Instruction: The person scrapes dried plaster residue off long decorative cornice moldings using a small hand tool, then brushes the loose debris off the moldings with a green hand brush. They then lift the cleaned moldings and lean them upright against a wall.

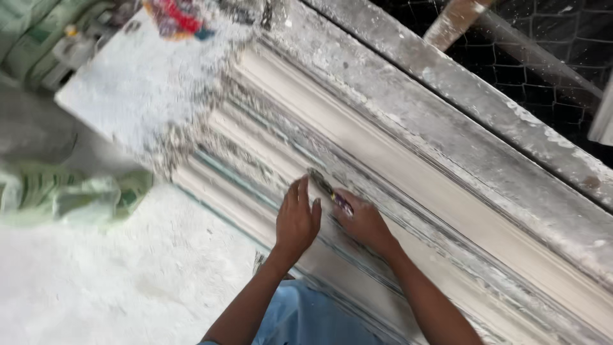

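Note:
A long plaster cornice mould (408, 172) with stepped ridges runs diagonally across the view. My right hand (362, 220) grips a small brush or tool (327, 189) with a dark handle, its tip pressed into a groove of the mould. My left hand (297, 217) lies flat beside it, fingers together and stretched out on the ridges, touching the mould just left of the tool. Both forearms reach in from the bottom edge.
White plaster dust covers the floor (115, 275) at the left. A green-and-white sack (64, 195) lies at the left edge. A dusty slab (137, 80) sits behind it. Wire mesh (549, 45) and a wooden stick (453, 22) are at the top right.

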`<state>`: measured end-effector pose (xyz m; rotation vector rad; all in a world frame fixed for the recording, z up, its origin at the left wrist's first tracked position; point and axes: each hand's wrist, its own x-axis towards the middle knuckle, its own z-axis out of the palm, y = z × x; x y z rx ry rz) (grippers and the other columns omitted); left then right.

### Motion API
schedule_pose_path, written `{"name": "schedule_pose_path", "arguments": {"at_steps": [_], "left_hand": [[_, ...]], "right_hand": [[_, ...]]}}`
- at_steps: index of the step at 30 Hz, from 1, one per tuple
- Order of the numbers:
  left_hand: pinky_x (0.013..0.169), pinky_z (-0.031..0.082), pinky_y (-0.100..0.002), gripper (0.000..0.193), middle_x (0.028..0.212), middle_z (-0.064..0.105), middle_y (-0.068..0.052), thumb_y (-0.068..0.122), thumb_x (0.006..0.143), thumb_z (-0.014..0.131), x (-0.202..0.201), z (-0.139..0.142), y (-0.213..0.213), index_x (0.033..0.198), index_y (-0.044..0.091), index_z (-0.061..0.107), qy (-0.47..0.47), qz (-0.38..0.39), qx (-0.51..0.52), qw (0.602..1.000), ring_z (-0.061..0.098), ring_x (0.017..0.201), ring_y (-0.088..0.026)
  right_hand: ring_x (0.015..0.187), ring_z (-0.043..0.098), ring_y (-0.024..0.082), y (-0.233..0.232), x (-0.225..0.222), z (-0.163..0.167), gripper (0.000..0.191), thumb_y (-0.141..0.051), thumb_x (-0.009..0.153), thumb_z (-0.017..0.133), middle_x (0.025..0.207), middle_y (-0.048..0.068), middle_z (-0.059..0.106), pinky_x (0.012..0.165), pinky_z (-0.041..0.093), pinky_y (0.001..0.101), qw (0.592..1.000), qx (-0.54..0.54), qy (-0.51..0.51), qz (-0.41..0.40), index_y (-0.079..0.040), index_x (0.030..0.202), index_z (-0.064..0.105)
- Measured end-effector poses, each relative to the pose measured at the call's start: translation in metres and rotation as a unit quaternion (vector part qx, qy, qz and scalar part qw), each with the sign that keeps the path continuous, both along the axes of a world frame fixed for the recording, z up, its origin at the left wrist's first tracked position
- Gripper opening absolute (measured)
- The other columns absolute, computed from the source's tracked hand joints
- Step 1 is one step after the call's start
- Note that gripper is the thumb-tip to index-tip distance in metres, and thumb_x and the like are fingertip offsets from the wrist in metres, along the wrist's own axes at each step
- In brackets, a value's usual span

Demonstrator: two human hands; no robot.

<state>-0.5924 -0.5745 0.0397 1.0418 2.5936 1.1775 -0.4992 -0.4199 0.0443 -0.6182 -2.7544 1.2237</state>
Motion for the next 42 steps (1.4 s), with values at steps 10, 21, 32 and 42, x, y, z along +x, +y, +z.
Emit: {"name": "schedule_pose_path", "arguments": {"at_steps": [10, 21, 32, 42], "left_hand": [[0.106, 0.045, -0.057, 0.037, 0.144, 0.053, -0.024, 0.017, 0.092, 0.063, -0.248, -0.066, 0.045, 0.128, 0.007, 0.061, 0.227, -0.105, -0.170, 0.953, 0.051, 0.136, -0.043], [0.085, 0.056, -0.045, 0.030, 0.099, 0.070, -0.020, 0.028, 0.098, 0.062, -0.271, -0.064, 0.073, 0.100, -0.001, 0.072, 0.167, -0.242, -0.313, 0.903, 0.066, 0.098, -0.032], [0.099, 0.053, -0.044, 0.042, 0.126, 0.064, -0.026, 0.023, 0.090, 0.066, -0.288, -0.060, 0.059, 0.120, -0.005, 0.065, 0.225, -0.261, -0.357, 0.868, 0.061, 0.117, -0.038], [0.088, 0.057, -0.040, 0.016, 0.111, 0.069, -0.017, 0.006, 0.095, 0.066, -0.360, -0.059, 0.042, 0.111, 0.001, 0.070, 0.186, -0.156, -0.353, 0.904, 0.064, 0.104, -0.027]], "right_hand": [[0.102, 0.070, 0.038, 0.010, -0.233, 0.006, 0.052, -0.024, 0.090, 0.065, 0.112, 0.019, 0.073, 0.091, 0.054, 0.0491, 0.980, 0.055, -0.188, -0.025, -0.017, 0.142, 0.059], [0.094, 0.074, 0.034, 0.025, -0.255, 0.023, 0.053, -0.033, 0.092, 0.064, 0.106, 0.018, 0.076, 0.090, 0.058, 0.0450, 0.962, 0.027, -0.271, -0.036, -0.021, 0.143, 0.057], [0.088, 0.074, 0.036, 0.013, -0.277, 0.025, 0.053, -0.035, 0.094, 0.063, 0.104, 0.019, 0.074, 0.088, 0.057, 0.0472, 0.939, -0.005, -0.342, -0.034, -0.024, 0.145, 0.054], [0.091, 0.075, 0.034, 0.005, -0.356, -0.003, 0.047, -0.021, 0.086, 0.065, 0.100, 0.015, 0.077, 0.083, 0.058, 0.0462, 0.979, -0.011, -0.205, 0.000, -0.022, 0.134, 0.065]]}}
